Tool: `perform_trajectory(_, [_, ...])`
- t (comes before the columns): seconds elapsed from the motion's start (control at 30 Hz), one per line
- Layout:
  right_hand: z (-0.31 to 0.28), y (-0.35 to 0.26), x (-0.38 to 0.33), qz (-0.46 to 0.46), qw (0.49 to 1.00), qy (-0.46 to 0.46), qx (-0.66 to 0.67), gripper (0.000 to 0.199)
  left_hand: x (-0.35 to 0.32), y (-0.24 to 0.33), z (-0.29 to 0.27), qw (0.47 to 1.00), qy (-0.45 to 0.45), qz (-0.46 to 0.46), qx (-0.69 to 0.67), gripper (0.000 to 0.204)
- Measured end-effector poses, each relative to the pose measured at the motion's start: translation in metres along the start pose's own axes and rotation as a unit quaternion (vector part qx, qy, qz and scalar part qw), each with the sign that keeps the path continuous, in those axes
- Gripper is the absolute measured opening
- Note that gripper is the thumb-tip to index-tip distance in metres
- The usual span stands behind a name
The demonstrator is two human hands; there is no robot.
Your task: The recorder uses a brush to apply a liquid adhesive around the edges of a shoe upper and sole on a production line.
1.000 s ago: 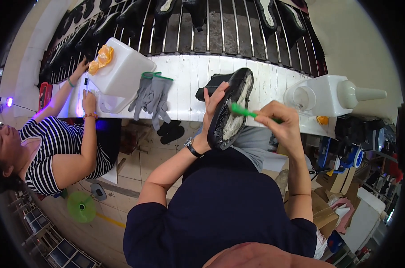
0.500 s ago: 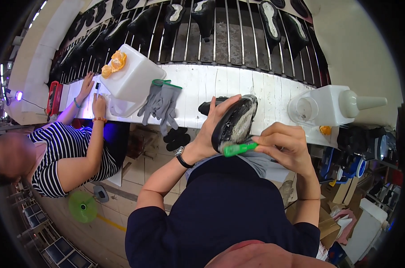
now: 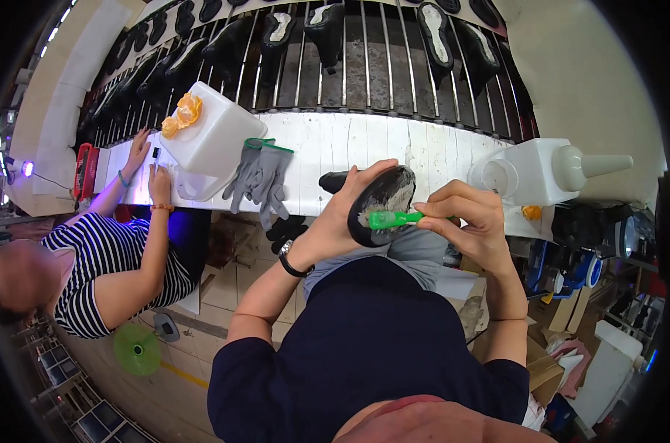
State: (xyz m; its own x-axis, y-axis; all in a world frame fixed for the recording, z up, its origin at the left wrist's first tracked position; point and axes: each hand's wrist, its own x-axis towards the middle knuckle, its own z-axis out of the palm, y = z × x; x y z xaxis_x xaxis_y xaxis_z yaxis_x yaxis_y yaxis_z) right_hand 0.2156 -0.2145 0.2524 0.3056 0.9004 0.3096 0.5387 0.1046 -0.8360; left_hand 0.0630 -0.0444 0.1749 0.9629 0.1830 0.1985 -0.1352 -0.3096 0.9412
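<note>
My left hand (image 3: 340, 220) is wrapped round a black shoe (image 3: 363, 235), its underside turned up toward me. A pale, whitish patch covers the middle of that underside. A green brush (image 3: 394, 219) is pinched between the thumb and fingers of my right hand (image 3: 469, 219). Its head lies against the lower part of the shoe's underside; the bristles are hidden. Behind my left hand a dark shoe part (image 3: 333, 181) rests on the white bench (image 3: 335, 140).
Grey gloves (image 3: 262, 174) hang over the bench edge beside a white jug (image 3: 218, 133) topped with orange peel (image 3: 183, 114). Another white container (image 3: 538, 173) stands right. Beyond runs a rod conveyor (image 3: 383, 66) carrying black shoes. At left, a co-worker in a striped top (image 3: 121, 258) works at the bench.
The shoe has tilted so its underside faces up more squarely. The brush has moved up a little, from the shoe's near end onto the underside.
</note>
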Motion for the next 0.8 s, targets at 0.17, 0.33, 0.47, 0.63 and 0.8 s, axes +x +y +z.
perform_trajectory(0.17, [-0.008,-0.003,0.021,-0.048,0.993,0.01,-0.108,0.016,0.026,0.004,-0.029,0.988,-0.099,-0.022,-0.113,0.091])
perform_trajectory(0.33, [-0.018,0.0,0.045,-0.153,0.958,0.041,-0.24,0.014,0.049,-0.011,-0.058,0.981,-0.188,0.057,0.007,0.083])
perform_trajectory(0.47, [-0.028,-0.006,0.061,-0.196,0.922,0.028,-0.332,0.012,0.069,-0.031,-0.069,0.961,-0.266,-0.017,-0.073,0.074])
perform_trajectory(0.63, [-0.038,-0.009,0.071,-0.2,0.897,-0.024,-0.393,0.014,0.086,-0.051,-0.076,0.944,-0.294,-0.079,-0.13,0.072])
perform_trajectory(0.8, [-0.051,0.008,0.077,-0.14,0.946,-0.066,-0.285,0.017,0.094,-0.056,-0.087,0.941,-0.298,-0.137,-0.08,0.082])
